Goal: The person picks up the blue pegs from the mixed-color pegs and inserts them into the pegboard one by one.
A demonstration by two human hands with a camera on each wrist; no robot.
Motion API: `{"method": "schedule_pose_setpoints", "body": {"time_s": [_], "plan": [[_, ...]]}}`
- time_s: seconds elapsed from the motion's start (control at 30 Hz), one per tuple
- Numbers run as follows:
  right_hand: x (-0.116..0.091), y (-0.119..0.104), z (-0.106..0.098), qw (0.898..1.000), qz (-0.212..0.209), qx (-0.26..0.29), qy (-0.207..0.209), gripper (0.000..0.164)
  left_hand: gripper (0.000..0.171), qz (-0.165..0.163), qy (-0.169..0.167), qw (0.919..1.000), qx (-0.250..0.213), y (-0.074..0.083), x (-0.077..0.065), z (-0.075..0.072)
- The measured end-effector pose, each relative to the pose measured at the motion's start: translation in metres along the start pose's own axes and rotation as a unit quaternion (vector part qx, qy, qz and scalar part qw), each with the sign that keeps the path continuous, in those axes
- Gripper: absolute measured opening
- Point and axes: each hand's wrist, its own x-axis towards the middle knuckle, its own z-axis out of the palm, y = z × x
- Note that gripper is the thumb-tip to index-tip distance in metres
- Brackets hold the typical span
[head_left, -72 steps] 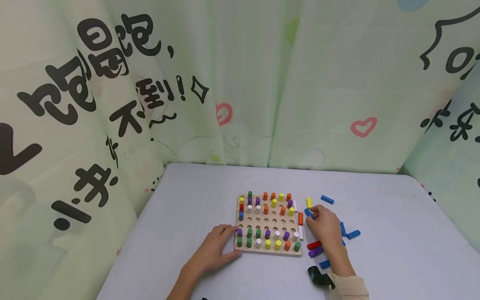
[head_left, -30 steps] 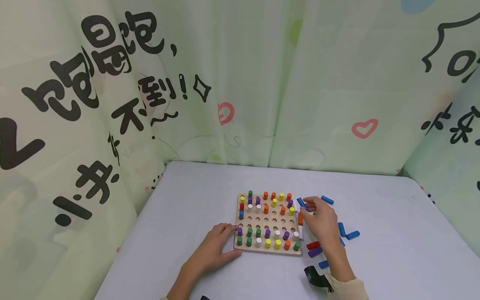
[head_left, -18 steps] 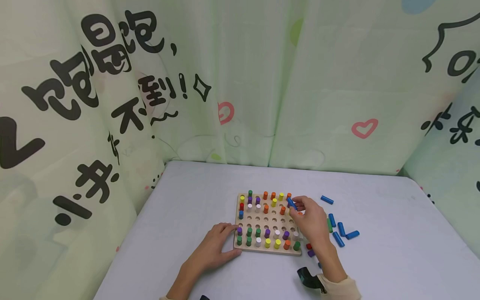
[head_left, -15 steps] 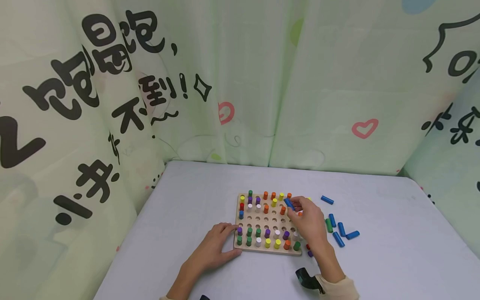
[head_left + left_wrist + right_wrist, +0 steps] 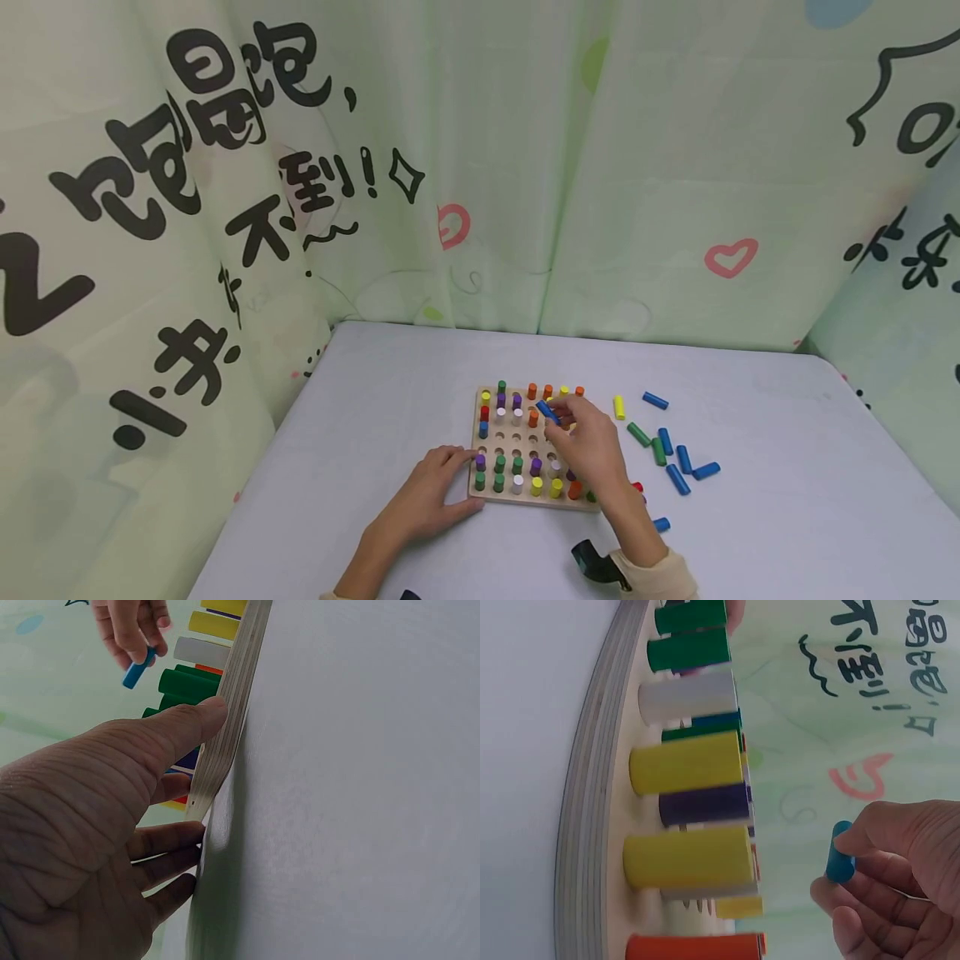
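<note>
The right hand (image 5: 588,440) had just carried a blue peg (image 5: 547,411) leftward from beside the loose pegs (image 5: 678,480) on the bench (image 5: 405,375), pinching it aslant between thumb and fingers. That brought it over the pegboard (image 5: 507,447), near vacant holes (image 5: 516,437) but not yet in one. The left hand (image 5: 427,497), apart from the right, stayed against the board's left near corner, fingers extended.
</note>
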Motion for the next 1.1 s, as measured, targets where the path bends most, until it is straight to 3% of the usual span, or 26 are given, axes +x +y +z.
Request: {"method": "schedule_pose_setpoints", "body": {"time_s": [0.5, 1.1], "plan": [[-0.001, -0.010, 0.024, 0.998, -0.023, 0.037, -0.045, 0.018, 0.071, 0.000, -0.003, 1.0000, -0.001, -0.004, 0.002, 0.002], [0.006, -0.011, 0.039, 0.995, -0.050, 0.022, -0.084, 0.012, 0.071, 0.004, -0.005, 1.0000, -0.002, -0.003, 0.000, 0.001]]}}
